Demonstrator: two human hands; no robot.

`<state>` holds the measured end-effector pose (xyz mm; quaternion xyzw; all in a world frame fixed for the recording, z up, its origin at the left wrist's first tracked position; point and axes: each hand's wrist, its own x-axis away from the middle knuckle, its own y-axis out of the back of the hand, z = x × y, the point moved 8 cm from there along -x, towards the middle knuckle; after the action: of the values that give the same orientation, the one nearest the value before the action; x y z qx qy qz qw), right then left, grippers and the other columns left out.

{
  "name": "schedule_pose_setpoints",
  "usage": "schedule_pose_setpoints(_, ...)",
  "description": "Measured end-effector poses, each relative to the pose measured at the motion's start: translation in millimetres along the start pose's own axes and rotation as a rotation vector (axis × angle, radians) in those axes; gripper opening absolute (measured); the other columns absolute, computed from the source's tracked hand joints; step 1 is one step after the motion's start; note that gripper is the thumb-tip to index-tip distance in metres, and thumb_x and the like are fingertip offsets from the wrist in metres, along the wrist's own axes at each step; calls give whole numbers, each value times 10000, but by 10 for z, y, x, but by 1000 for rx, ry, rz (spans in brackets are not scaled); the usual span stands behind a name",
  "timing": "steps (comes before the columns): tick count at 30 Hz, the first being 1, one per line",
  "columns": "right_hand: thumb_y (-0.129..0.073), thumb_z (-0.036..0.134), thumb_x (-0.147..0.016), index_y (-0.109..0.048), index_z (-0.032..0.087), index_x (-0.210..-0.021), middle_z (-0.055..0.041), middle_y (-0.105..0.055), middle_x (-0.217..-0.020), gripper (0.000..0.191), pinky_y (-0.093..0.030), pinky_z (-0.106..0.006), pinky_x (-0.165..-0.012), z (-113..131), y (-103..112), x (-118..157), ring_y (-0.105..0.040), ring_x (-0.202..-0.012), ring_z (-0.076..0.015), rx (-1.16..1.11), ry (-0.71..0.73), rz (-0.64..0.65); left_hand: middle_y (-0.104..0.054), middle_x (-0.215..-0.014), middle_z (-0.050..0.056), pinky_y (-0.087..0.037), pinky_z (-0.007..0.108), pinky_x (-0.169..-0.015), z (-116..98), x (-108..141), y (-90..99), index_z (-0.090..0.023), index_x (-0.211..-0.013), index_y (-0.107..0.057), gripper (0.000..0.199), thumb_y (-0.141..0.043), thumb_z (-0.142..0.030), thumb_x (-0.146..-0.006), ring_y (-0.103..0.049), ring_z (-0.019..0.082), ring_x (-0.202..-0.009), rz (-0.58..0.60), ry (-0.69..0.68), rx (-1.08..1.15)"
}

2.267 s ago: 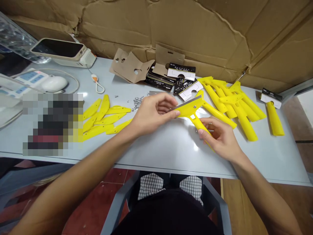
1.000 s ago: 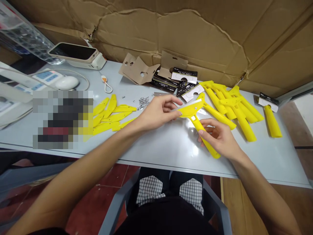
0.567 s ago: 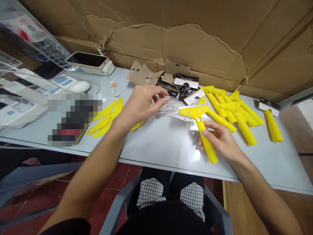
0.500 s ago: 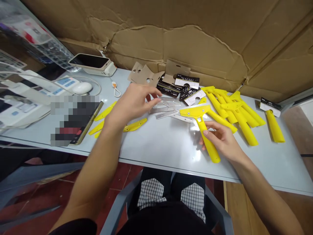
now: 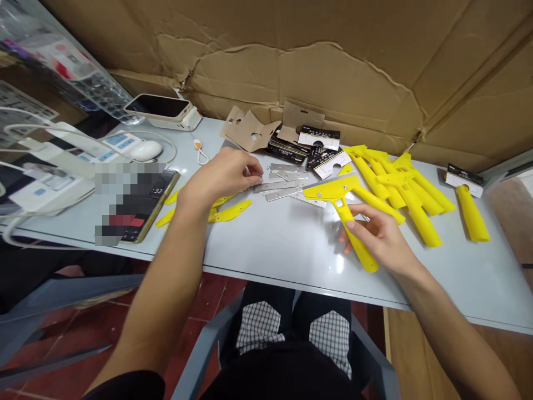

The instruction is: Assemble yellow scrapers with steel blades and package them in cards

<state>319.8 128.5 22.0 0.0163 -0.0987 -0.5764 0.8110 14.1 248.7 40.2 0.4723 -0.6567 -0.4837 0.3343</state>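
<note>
My right hand (image 5: pixel 377 236) grips the handle of a yellow scraper (image 5: pixel 361 250), held tilted above the table with its wide head pointing up and left. Two screws show on that head, and a metal blade edge runs along it. My left hand (image 5: pixel 229 173) is closed in a pinch at the left end of a pile of flat metal blades (image 5: pixel 287 171). What its fingertips hold is too small to name. Several loose yellow scraper head plates (image 5: pixel 233 211) lie beside and partly behind my left wrist.
More yellow scrapers (image 5: pixel 420 219) are heaped at the right, with a lone yellow handle (image 5: pixel 472 214) farther right. Black and white card packaging (image 5: pixel 318 139) lies at the back against cardboard (image 5: pixel 353 83). A phone (image 5: pixel 145 208), a power strip (image 5: pixel 79 147) and cables occupy the left.
My left hand's thumb and fingers have come together into a pinch and lowered slightly at the blades' left end. My right hand keeps the scraper in nearly the same place.
</note>
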Motion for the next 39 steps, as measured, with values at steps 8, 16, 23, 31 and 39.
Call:
schedule_pose_setpoints(8, -759, 462, -983, -672, 168, -1171, -29, -757, -817, 360, -625, -334, -576, 26, -15, -15, -741, -579, -179, -70, 23, 4, -780, -790, 77, -470, 381, -739, 0, -39, -78, -231, -805, -820, 173, -678, -304, -871, -675, 269, -782, -12, 26, -27)
schedule_pose_setpoints(16, -749, 447, -992, -677, 168, -1173, -32, -761, -827, 341, -628, -331, -602, 28, 1, -16, -740, -587, -170, -61, 23, -8, -786, -803, 76, -479, 366, -747, -46, -32, -85, -219, -842, -826, 194, -638, -255, -868, -685, 258, -787, -3, -7, -61)
schedule_pose_setpoints(23, -749, 453, -989, -663, 169, -1184, -27, -754, -801, 355, -615, -327, -576, 38, 9, -10, -733, -583, -173, -61, 20, -15, -808, -875, 62, -526, 381, -859, 201, 38, 174, -253, -1060, -843, 259, -644, -314, -906, -725, 258, -824, -82, 100, 18)
schedule_pose_setpoints(31, -747, 452, -993, -656, 173, -1165, -27, -754, -816, 340, -625, -326, -597, 32, -6, -12, -738, -583, -169, -66, 17, 2, -810, -1059, 107, -518, 428, -973, 28, -82, 57, -222, -1172, -824, 338, -593, -371, -974, -719, 287, -933, -176, 58, 4)
schedule_pose_setpoints(39, -757, 419, -973, -562, 236, -1310, -8, -676, -977, 431, -672, -361, -617, -63, -2, -20, -776, -703, -190, -152, 23, -33, -812, -1054, 141, -522, 428, -935, -29, -251, -192, -191, -1170, -845, 352, -587, -338, -981, -718, 319, -977, -137, 25, -38)
